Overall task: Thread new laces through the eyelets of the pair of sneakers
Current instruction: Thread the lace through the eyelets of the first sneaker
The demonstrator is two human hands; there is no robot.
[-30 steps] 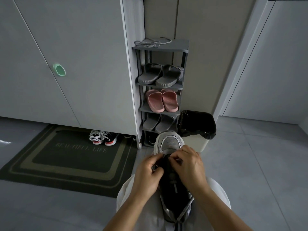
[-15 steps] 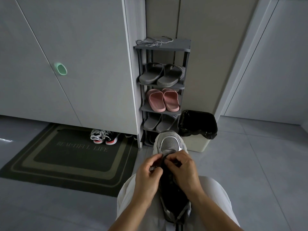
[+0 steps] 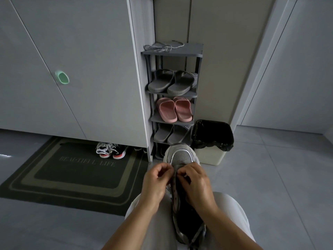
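Observation:
A grey sneaker (image 3: 181, 156) with a dark tongue and lining lies on my lap, toe pointing away from me. My left hand (image 3: 155, 181) pinches at the left row of eyelets near the toe. My right hand (image 3: 195, 183) pinches at the right row, fingers curled over the tongue. What the fingertips hold is too small and dark to make out. A loose grey lace (image 3: 164, 46) lies bunched on the top shelf of the shoe rack (image 3: 195, 55).
The rack holds grey slippers (image 3: 171, 83), pink slippers (image 3: 173, 110) and more grey ones below. A bin with a black bag (image 3: 213, 138) stands right of it. Black and red sneakers (image 3: 110, 150) sit under the cabinet by a dark doormat (image 3: 72, 170).
Both hands have shifted slightly toward the toe and spread a little apart across the eyelet rows. The sneaker stays on my lap.

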